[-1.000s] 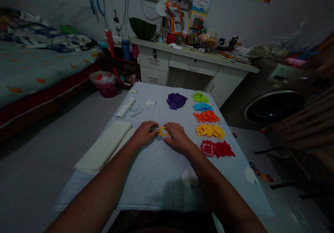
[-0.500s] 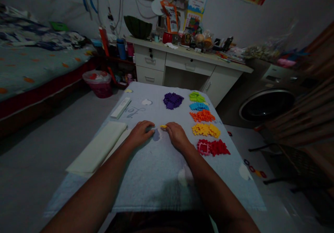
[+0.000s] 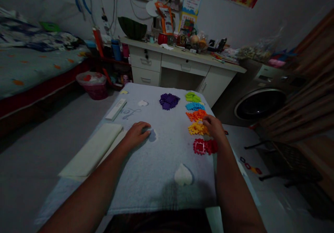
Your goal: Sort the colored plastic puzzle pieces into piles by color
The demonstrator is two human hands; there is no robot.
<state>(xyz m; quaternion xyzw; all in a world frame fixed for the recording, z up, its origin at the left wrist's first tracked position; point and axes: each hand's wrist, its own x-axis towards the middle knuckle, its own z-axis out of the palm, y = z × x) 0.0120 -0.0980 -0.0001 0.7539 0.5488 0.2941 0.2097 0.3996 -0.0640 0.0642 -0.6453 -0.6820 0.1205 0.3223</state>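
Observation:
My left hand (image 3: pixel 138 133) rests on the cloth-covered table, thumb and fingers apart, with nothing in it. Its fingertips lie beside a grey printed heart on the cloth. My right hand (image 3: pixel 212 124) is at the right side, its fingertips pinched on a small yellow plastic piece (image 3: pixel 199 121) at the upper edge of the yellow pile (image 3: pixel 197 129); the grip is partly hidden. Just beyond lies a pile of orange pieces (image 3: pixel 195 115). Nearer me are red pieces (image 3: pixel 211 146), partly covered by my right forearm, and a square pinkish-red frame (image 3: pixel 199 146).
Blue (image 3: pixel 194 106), green (image 3: pixel 192 96) and purple (image 3: pixel 169 101) piles lie farther back. On the left are a white box (image 3: pixel 116 110) and a folded pale cloth (image 3: pixel 92 149). A desk (image 3: pixel 146 57) and washing machine (image 3: pixel 261 90) stand behind; a chair (image 3: pixel 289 156) is right.
My right hand has swung from the table's middle to the yellow pile, and the yellow piece is gone from the middle. My left hand stays put; the view has shifted slightly.

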